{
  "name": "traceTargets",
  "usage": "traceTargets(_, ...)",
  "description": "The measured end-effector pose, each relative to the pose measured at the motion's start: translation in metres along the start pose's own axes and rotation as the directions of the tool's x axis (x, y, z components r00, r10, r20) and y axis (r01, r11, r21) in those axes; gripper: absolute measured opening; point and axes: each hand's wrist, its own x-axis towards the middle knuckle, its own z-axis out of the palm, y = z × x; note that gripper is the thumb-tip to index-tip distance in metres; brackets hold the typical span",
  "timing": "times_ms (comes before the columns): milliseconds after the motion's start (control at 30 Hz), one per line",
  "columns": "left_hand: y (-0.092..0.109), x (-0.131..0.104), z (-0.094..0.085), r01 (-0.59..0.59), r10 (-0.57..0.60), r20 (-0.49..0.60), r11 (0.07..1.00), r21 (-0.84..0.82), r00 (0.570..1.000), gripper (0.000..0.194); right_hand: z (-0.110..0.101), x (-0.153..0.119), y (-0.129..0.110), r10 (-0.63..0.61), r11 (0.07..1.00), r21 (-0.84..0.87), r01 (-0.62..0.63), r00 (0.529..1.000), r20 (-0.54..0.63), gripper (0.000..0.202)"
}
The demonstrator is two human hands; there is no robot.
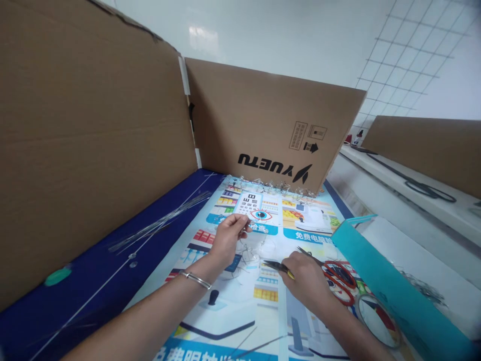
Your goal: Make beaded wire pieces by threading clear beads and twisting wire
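My left hand (pixel 226 239), with a silver bangle (pixel 195 280) on its wrist, is raised over the printed sheet. Its thumb and forefinger pinch a thin piece of wire, mostly hidden by the fingers. Several fine bent wires (pixel 250 253) show just below that hand. My right hand (pixel 306 281) is closed around pliers (pixel 276 265) with dark jaws and a bit of yellow on the handle; the jaws point left toward the bent wires, apart from my left hand. Scissors (pixel 340 281) with red-and-black handles lie beside my right hand, partly covered by it.
Cardboard panels (pixel 263 120) stand at the back and left. Small bent wire pieces (pixel 274 188) line the back panel's foot. Long straight wires (pixel 161 220) lie on the blue cloth at left. At right are a tape roll (pixel 379 321) and a teal box (pixel 398 296) holding wire pieces (pixel 423 288).
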Motion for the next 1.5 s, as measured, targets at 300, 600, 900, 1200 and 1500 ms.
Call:
traceTargets(300,-0.017,0.001,0.0,0.003,-0.01,-0.123,0.998,-0.056,0.992,0.027,-0.023,0.027,-0.009,0.081,0.989,-0.143,-0.033,0.936,0.342,0.03)
traceTargets(600,-0.026,-0.008,0.005,0.058,-0.062,-0.093,0.997,-0.048,0.994,0.031,-0.024,0.042,-0.016,0.098,0.991,-0.125,-0.056,0.926,0.365,0.029)
traceTargets(900,-0.026,-0.008,0.004,0.063,-0.066,-0.039,0.995,-0.076,0.997,0.031,-0.03,0.024,-0.008,0.097,0.99,-0.124,-0.067,0.963,0.252,0.024)
traceTargets(1200,-0.022,-0.009,0.004,0.091,-0.092,-0.027,0.994,-0.058,0.995,0.028,-0.037,-0.004,0.017,0.14,0.988,-0.085,-0.126,0.969,0.202,0.022)
traceTargets(1500,-0.021,-0.02,0.013,0.066,-0.072,0.056,0.993,0.103,0.996,0.025,-0.041,-0.028,0.039,0.091,0.908,0.396,-0.135,0.988,0.128,0.025)
